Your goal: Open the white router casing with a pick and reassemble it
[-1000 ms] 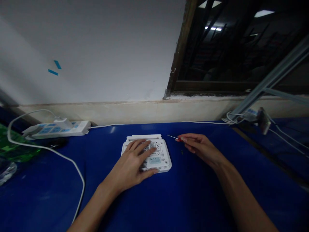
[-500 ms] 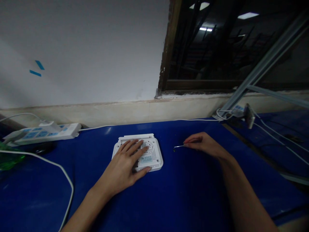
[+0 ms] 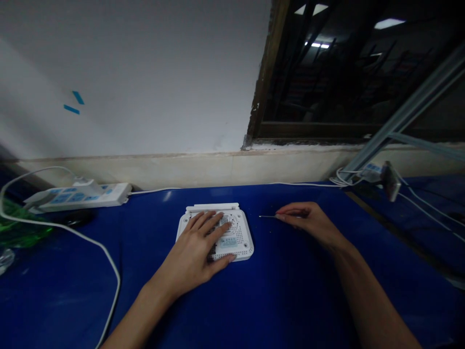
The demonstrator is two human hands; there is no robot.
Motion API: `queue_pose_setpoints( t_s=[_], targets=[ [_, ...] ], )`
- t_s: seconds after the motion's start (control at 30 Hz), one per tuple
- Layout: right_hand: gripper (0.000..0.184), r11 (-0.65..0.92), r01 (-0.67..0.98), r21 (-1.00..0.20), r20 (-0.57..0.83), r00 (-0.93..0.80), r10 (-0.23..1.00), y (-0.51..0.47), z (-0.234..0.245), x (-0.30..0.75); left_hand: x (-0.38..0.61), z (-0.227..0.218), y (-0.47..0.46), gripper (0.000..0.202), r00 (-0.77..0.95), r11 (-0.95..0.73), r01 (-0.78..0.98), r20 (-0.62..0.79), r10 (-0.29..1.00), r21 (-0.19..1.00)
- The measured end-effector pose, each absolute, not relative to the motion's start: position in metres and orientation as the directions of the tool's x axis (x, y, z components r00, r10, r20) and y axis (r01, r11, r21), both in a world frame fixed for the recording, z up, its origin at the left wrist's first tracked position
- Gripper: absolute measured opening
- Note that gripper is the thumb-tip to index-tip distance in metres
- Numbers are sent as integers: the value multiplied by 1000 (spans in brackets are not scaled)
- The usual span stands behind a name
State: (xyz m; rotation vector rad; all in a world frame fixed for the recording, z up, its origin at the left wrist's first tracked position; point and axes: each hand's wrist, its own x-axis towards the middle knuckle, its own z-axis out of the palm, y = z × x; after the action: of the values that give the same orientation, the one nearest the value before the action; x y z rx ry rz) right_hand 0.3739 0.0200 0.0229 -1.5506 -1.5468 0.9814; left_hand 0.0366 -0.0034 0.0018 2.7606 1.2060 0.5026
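Observation:
A white router (image 3: 238, 236) lies upside down on the blue table (image 3: 283, 291), its vented underside and label facing up. My left hand (image 3: 198, 252) rests flat on it with the fingers spread, covering its left half. To the right of the router, my right hand (image 3: 308, 220) is closed on a small screwdriver (image 3: 268, 216). The thin metal shaft points left, just above the table surface; the handle is hidden in my fingers.
A white power strip (image 3: 78, 196) with a plug lies at the back left, and its white cable (image 3: 109, 261) curves across the table. Green plastic (image 3: 18, 230) sits at the left edge. A cable bundle and metal bracket (image 3: 378, 173) are at the back right under a slanted metal bar.
My right hand dropped to the table with the screwdriver, then shifted slightly so the tip now points left, level. The left hand stayed flat on the router. The camera swayed.

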Motion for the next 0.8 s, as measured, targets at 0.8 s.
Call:
queue_pose_setpoints(
  t_s=[0.8],
  targets=[
    [22, 101, 374, -922, 90, -49, 995, 21, 6, 322, 38, 7, -5, 66, 625, -664, 705, 224, 748, 249]
  ],
)
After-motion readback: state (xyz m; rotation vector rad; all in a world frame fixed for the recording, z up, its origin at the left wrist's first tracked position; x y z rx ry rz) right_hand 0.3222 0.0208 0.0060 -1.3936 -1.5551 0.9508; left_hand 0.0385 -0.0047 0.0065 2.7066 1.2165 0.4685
